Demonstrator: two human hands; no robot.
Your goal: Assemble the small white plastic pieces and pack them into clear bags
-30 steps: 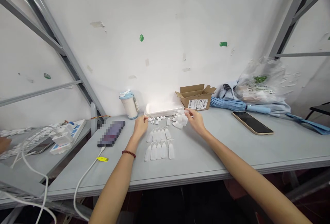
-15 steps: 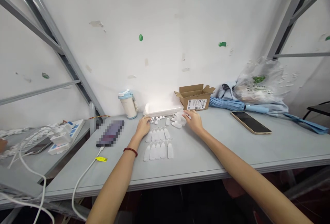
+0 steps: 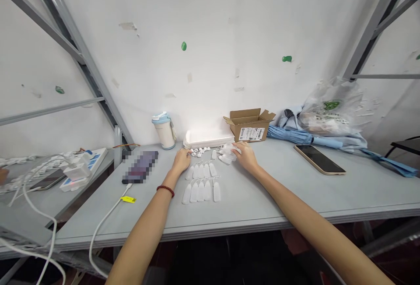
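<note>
My left hand (image 3: 182, 161) rests on the desk, fingers curled, at the left edge of a cluster of small white caps (image 3: 198, 151). Whatever its fingertips hold, if anything, is hidden. On the other side, my right hand (image 3: 245, 157) has its fingers closed at a loose pile of translucent white tags (image 3: 226, 153), touching a tag at the pile's right edge. Between my forearms lie two rows of similar flat, elongated tags, a rear row (image 3: 201, 171) and a front row (image 3: 200, 191), with thin loops at their tops.
Behind the pieces stand a white tray (image 3: 210, 137) and an open cardboard box (image 3: 251, 126). A bottle (image 3: 164, 131) and a cabled phone (image 3: 141, 167) are at left. Another phone (image 3: 320, 159), a folded blue umbrella (image 3: 295, 135) and a plastic bag (image 3: 328, 112) lie at right.
The view has shifted slightly. Both hands stay in nearly the same places, with the right fingers moving a little at the tag pile. The two rows look unchanged.
</note>
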